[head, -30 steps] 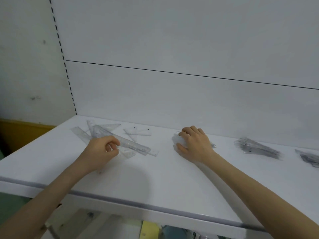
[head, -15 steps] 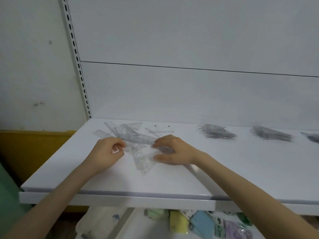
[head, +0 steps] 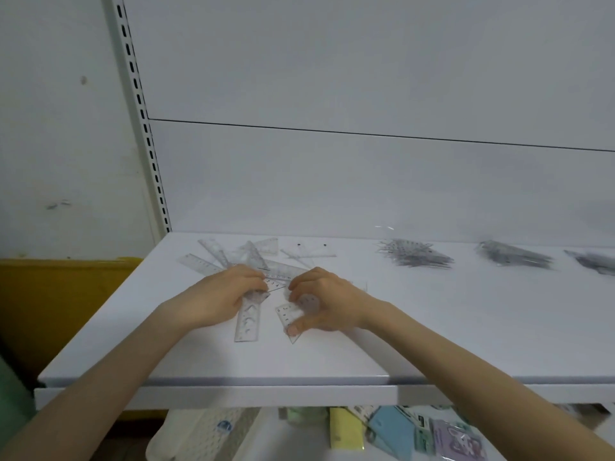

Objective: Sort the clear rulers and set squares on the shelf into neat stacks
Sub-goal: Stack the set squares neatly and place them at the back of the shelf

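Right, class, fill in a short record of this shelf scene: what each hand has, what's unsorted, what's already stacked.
Left hand: grips clear plastic straight ruler
Right hand: pinches small clear triangular set square
Unsorted: loose pile of clear rulers, back left of white shelf
Stacked: three clear-plastic stacks, back right

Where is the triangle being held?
Head view: the set square sits left of centre on the shelf, pinched by the right hand, beside the stencil ruler.
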The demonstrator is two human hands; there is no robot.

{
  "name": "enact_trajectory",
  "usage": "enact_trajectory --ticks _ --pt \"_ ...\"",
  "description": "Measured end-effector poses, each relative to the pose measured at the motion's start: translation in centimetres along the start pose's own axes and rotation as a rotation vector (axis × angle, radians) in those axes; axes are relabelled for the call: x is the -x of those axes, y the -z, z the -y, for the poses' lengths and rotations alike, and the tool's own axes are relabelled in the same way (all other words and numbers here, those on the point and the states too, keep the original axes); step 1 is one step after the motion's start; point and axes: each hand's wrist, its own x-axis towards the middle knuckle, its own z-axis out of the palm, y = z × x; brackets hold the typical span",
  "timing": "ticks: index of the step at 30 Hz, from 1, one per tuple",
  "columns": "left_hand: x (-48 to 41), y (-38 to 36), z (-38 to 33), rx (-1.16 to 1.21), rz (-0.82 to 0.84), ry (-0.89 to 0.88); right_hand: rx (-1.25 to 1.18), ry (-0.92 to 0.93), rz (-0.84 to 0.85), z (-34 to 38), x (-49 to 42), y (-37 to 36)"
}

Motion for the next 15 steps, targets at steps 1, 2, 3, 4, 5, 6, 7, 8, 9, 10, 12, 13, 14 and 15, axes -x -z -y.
enact_trajectory --ticks 1,2,3,4,5,6,7,8,9,10,12,13,14,15 --pt "-0.1 0.0 0.4 -0.007 -0.006 -0.030 -0.033 -0.006 0.012 -0.2 0.0 -0.1" --pt "-0.1 0.0 0.9 -0.023 -0.010 -0.058 -0.062 -0.012 0.022 -0.5 0.0 -0.1" --pt "-0.1 0.0 1.2 -0.055 -0.017 -0.079 -0.091 -0.024 0.026 -0.6 0.0 -0.1" --pt "-0.1 0.1 1.4 -0.099 -0.038 -0.102 -0.124 -0.042 0.023 -0.8 0.1 0.0" --pt "-0.2 0.3 1.4 -0.144 -0.073 -0.135 -0.162 -0.066 0.007 -0.9 0.1 0.0" --pt "-0.3 0.5 1.4 -0.183 -0.097 -0.167 -0.214 -0.082 -0.024 -1.0 0.2 0.1" --pt "-0.4 0.8 1.2 -0.212 -0.112 -0.187 -0.288 -0.092 -0.060 -1.1 0.4 0.2" --pt "-0.5 1.0 1.1 -0.234 -0.116 -0.194 -0.384 -0.091 -0.093 -1.2 0.5 0.3" --pt "-0.6 1.3 0.9 -0.245 -0.122 -0.200 -0.481 -0.080 -0.112 -1.2 0.7 0.4" --pt "-0.8 1.5 0.8 -0.248 -0.127 -0.202 -0.560 -0.059 -0.132 -1.3 0.9 0.5" --pt "-1.2 1.9 0.4 -0.227 -0.130 -0.191 -0.652 -0.034 -0.175 -1.4 1.2 0.8" --pt "-1.2 2.0 0.1 -0.210 -0.125 -0.183 -0.678 -0.036 -0.195 -1.4 1.4 1.2" --pt "-1.2 2.2 -0.2 -0.184 -0.113 -0.172 -0.699 -0.046 -0.217 -1.5 1.6 1.5" --pt "-1.1 2.5 -0.7 -0.142 -0.097 -0.153 -0.715 -0.067 -0.241 -1.6 1.8 1.8"
